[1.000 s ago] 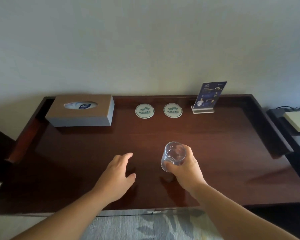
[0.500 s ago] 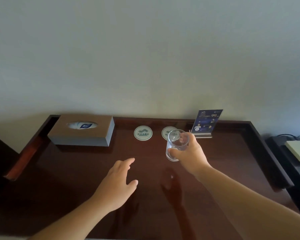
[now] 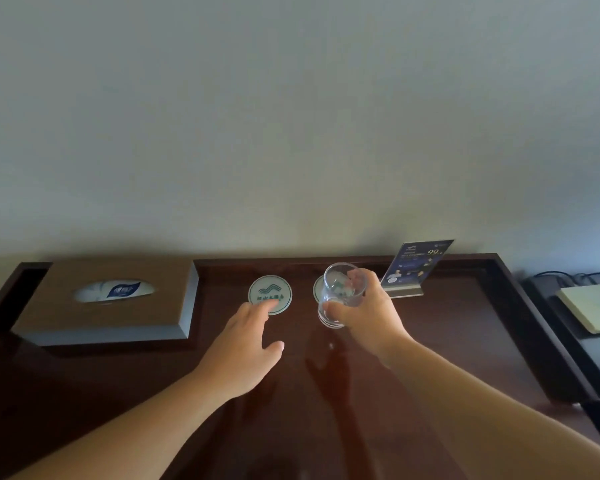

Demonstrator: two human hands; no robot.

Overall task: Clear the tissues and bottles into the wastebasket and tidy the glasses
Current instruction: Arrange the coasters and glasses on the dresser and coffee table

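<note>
Looking close to finished: showing no loose tissues or bottles on the dark wooden counter (image 3: pixel 465 341), with no wastebasket in view, and apparently leaving only the tidying of the glasses. Grasping a clear glass tumbler (image 3: pixel 342 294) in the right hand (image 3: pixel 368 317), curling round its side and carrying it tilted, off the counter, directly over the right round white coaster (image 3: pixel 316 289) and hiding most of it. Reaching forward with the left hand (image 3: pixel 243 344), relaxed and grasping nothing, with fingertips at the near edge of the left round white coaster (image 3: pixel 270 292); touching or hovering, impossible to tell. Probably needing only setting upright on the coaster beneath. Seeing just this one glass, between the brown tissue box (image 3: pixel 108 299) and the blue card stand (image 3: pixel 416 268).
</note>
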